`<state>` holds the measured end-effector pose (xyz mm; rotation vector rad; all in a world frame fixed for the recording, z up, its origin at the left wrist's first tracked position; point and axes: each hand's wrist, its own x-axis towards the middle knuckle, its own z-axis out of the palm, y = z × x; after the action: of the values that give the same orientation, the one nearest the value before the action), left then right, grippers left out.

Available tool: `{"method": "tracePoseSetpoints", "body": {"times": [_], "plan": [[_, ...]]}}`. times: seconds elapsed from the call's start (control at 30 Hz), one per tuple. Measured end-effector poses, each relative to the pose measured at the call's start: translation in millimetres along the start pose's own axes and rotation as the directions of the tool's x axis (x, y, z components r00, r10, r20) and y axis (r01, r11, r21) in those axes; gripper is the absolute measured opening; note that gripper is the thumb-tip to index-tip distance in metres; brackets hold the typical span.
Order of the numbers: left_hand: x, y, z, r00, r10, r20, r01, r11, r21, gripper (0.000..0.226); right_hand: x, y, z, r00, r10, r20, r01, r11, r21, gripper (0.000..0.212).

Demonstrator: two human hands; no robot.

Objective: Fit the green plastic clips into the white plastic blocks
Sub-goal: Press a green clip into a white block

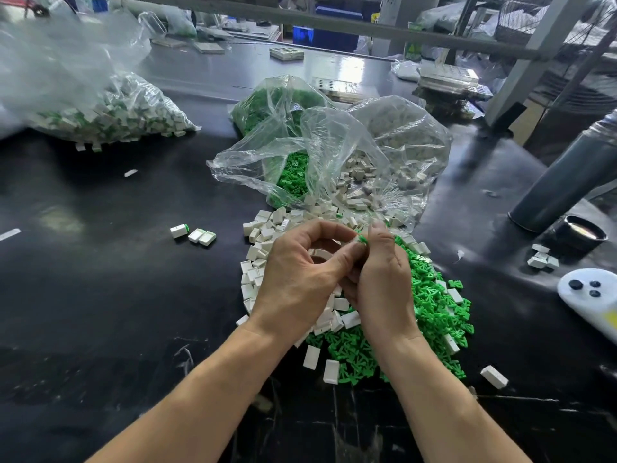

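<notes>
My left hand (297, 275) and my right hand (380, 279) meet above a mixed heap on the black table (100, 295). My right fingertips pinch a green clip (361, 238). My left hand curls around a white block (320, 253), mostly hidden by the fingers. Below lie a pile of loose white blocks (263, 248) on the left and a pile of green clips (430, 305) on the right. Three fitted blocks (195, 233) rest apart to the left.
An open clear bag of white blocks (384, 175) and a bag of green clips (287, 108) stand behind the piles. A bag of fitted blocks (100, 118) lies far left. A dark cylinder (567, 182), a black cup (582, 232) and a white controller (591, 299) sit right.
</notes>
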<state>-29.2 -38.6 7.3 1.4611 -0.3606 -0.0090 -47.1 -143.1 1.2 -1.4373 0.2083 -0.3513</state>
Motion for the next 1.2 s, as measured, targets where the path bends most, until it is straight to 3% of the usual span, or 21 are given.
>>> {"method": "tracePoseSetpoints", "body": {"times": [0.13,0.27,0.4,0.87,1.2], "plan": [[5.1,0.1,-9.6,0.997,0.04,-0.071,-0.035,0.996,0.077,0.01,4.1,-5.6,-11.6,0.993,-0.113,-0.032,0.106,0.982,-0.154,0.051],[8.2,-1.0,-16.4,0.995,0.039,-0.093,-0.031,0.996,0.085,0.014,5.2,-10.7,-18.4,0.983,-0.176,0.052,0.181,0.975,-0.126,0.025],[8.3,-2.1,-19.1,0.995,0.056,-0.082,-0.046,0.992,0.118,0.012,6.7,-7.1,-17.4,0.978,-0.183,0.104,0.197,0.968,-0.155,0.015],[7.1,-5.4,-22.1,0.957,0.292,-0.005,-0.248,0.823,0.511,0.018,11.0,1.6,-19.9,0.982,-0.17,0.079,0.182,0.967,-0.177,0.016],[7.2,-4.7,-23.7,0.947,0.317,0.042,-0.28,0.756,0.592,0.015,8.9,-2.8,-19.0,0.986,-0.159,0.049,0.166,0.952,-0.257,0.017]]}}
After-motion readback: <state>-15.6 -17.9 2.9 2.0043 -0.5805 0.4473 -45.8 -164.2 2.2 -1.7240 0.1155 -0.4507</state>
